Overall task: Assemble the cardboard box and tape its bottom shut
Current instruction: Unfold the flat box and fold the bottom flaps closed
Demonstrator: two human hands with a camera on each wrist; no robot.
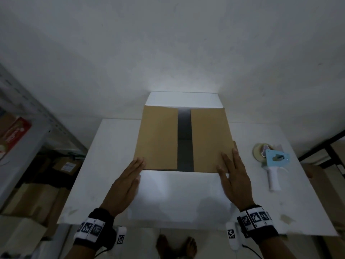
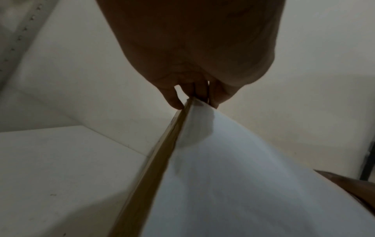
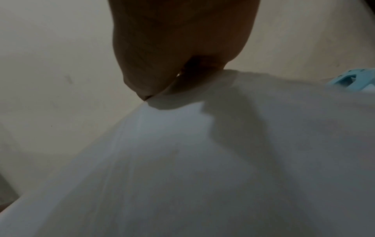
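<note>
A metal shelf (image 1: pixel 28 113) stands at far left. The left hand (image 1: pixel 127 181), fingers straight, presses the cardboard box (image 1: pixel 158 139) mid-tabletop (image 1: pixel 104 165); its flap gap runs away from the person. The right hand (image 1: pixel 234 179) lies flat likewise. A tape dispenser (image 1: pixel 273 165) rests rightward.

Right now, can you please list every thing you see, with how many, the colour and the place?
box: one, brown flaps, white sides, middle of table, gap between flaps.
tape dispenser: one, light blue with white handle, table, right of box.
table: one, white, under box.
shelf: one, grey, far left.
cartons: several, brown, under shelf.
left hand: flat on near left corner of box.
right hand: flat on near right corner.
feet: two, bare, on floor.
</note>
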